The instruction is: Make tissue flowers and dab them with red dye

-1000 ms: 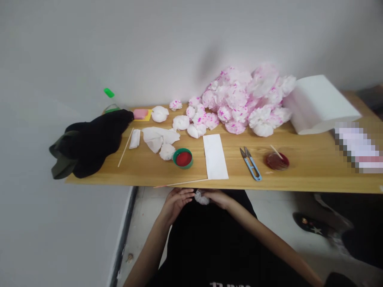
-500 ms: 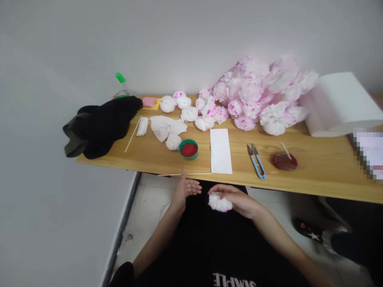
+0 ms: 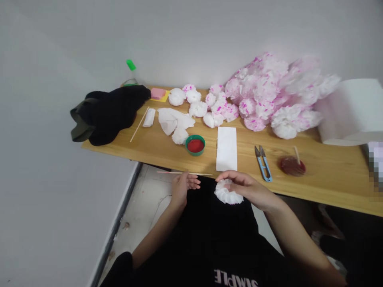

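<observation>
Between thumb and fingers, my left hand (image 3: 182, 189) grips a thin wooden stick (image 3: 202, 174) with a reddish left end, lying level near the table's front edge. My right hand (image 3: 243, 187) is closed on a round, ruffled white paper flower (image 3: 224, 194), held just off the table edge with the thumb over its middle. Beyond the left hand stands a green cup of red liquid (image 3: 195, 146). A folded white paper (image 3: 226, 148) lies just past the right hand. Blue-handled thread snips (image 3: 263, 164) rest to its right.
A dark red dish (image 3: 291, 166) with a stick is at right. Pink-flecked paper flowers (image 3: 266, 89) pile against the wall, beside a white paper roll (image 3: 353, 111). Smaller white puffs (image 3: 198, 109) lie mid-table. A black cloth item (image 3: 116, 113) and another stick (image 3: 139, 124) are at left.
My right hand has moved right and slightly up with the paper flower, which is turned to show its pleated face. My left hand keeps the stick, its tilt slightly changed. The view has shifted.
</observation>
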Tool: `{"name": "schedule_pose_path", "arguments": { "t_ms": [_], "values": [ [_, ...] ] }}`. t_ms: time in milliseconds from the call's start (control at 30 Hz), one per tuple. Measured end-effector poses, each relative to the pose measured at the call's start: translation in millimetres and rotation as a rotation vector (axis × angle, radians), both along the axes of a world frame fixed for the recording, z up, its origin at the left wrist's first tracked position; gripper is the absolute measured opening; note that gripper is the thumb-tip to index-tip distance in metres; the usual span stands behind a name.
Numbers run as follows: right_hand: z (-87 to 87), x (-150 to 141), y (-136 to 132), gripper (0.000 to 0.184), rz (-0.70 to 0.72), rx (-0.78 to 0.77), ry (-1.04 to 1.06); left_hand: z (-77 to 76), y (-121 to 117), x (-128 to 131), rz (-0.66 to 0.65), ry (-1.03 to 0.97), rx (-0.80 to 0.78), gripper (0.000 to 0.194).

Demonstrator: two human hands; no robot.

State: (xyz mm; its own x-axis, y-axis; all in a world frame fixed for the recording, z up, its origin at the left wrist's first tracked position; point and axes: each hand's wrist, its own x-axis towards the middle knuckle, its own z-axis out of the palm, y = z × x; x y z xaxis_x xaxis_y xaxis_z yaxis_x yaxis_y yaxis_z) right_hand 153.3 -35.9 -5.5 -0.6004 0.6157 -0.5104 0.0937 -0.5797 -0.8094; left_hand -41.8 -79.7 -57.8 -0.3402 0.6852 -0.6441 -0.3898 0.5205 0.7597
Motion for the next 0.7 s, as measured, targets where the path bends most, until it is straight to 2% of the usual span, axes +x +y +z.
{"name": "schedule_pose_path", "arguments": {
  "t_ms": [100, 200, 400, 533, 633, 700],
  "values": [
    [1.4, -1, 2, 0.029, -0.021, 0.011, -0.015, 5.8, -3, -6, 0.010, 0.051, 0.050, 0.035],
    [6.5, 1, 6, 0.030, -0.064, 0.060, -0.029, 18.8, 0, -13, -0.083, 0.096, 0.102, 0.034],
    [15.2, 9, 18, 0.028, -0.182, 0.113, -0.047, 46.9, 40, -21, -0.260, 0.062, 0.230, 0.034],
    [15.5, 12, 29, 0.029, -0.347, 0.119, -0.081, 55.3, 67, -21, -0.345, 0.022, 0.160, 0.031],
    [13.5, 11, 36, 0.031, -0.430, 0.119, -0.084, 58.0, 76, -23, -0.375, 0.022, 0.064, 0.030],
    [12.2, 9, 40, 0.031, -0.435, 0.132, -0.075, 58.8, 77, -25, -0.381, 0.012, 0.011, 0.030]
  ]
}}
